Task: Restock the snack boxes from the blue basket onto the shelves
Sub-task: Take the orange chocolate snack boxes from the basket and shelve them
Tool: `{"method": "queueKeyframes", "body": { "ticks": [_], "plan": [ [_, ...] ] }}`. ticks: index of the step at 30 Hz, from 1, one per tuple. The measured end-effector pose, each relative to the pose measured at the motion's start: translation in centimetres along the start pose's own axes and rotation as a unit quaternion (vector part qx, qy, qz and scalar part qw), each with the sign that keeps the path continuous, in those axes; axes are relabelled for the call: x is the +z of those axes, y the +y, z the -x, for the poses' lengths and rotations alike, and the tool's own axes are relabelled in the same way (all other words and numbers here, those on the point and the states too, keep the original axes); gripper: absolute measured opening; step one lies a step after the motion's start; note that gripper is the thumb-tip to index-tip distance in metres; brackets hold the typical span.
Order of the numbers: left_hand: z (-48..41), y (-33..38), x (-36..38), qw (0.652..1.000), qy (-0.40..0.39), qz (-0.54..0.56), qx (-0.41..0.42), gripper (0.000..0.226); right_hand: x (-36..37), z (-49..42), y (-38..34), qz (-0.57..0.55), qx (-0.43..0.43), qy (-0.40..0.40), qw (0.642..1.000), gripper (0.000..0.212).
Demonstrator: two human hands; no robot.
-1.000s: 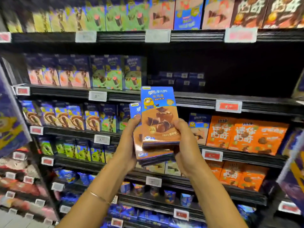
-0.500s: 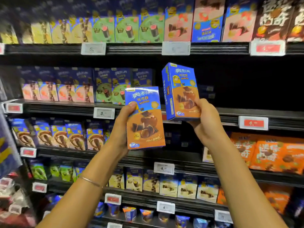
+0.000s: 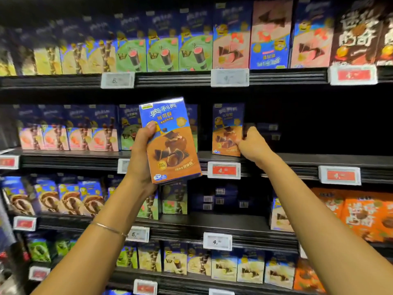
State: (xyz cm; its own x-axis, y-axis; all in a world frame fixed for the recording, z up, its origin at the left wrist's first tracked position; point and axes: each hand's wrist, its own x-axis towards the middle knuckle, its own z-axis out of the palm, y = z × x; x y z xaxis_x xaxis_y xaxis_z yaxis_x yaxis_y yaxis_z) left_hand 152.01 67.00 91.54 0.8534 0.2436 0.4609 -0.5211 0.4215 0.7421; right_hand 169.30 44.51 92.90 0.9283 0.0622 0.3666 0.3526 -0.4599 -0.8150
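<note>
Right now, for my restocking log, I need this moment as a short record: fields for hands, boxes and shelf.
left hand: grips held box by its left side
held box: blue and brown, tilted, not yet shelved
right hand: grips shelf box at its right edge
shelf box: same design, upright on shelf
shelf: dark gap right of shelf box

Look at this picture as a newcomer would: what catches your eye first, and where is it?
A blue-and-brown snack box stands out first, held tilted in the left hand at the centre of the view. Just right of it, the right hand grips the edge of a matching box standing upright on the second shelf, with a dark gap further right.
</note>
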Motion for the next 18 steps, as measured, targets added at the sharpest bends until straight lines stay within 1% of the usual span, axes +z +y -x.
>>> {"method": "queueKeyframes", "body": {
  "ticks": [3,7,12,15,18],
  "plan": [
    [-1.0,0.2,0.0,1.000,-0.004,-0.002,0.010,0.035,0.6,-1.3,-0.1,0.087,-0.017,0.005,0.996,0.010],
    [-1.7,0.2,-0.1,1.000,-0.013,0.002,0.004,0.034,1.4,-2.8,-0.7,0.175,-0.025,-0.023,0.984,0.006],
    [-2.3,0.1,-0.1,1.000,-0.021,0.016,-0.011,0.033,2.6,-4.4,-1.7,0.276,-0.025,-0.088,0.957,0.030],
    [-2.4,0.4,0.0,1.000,-0.024,0.013,-0.012,0.032,3.5,-5.7,-2.1,0.280,-0.001,-0.098,0.955,0.034],
    [-2.7,0.5,-0.1,0.999,-0.033,0.003,-0.014,0.033,4.4,-6.9,-2.1,0.281,0.006,-0.095,0.955,0.045]
  ]
}}
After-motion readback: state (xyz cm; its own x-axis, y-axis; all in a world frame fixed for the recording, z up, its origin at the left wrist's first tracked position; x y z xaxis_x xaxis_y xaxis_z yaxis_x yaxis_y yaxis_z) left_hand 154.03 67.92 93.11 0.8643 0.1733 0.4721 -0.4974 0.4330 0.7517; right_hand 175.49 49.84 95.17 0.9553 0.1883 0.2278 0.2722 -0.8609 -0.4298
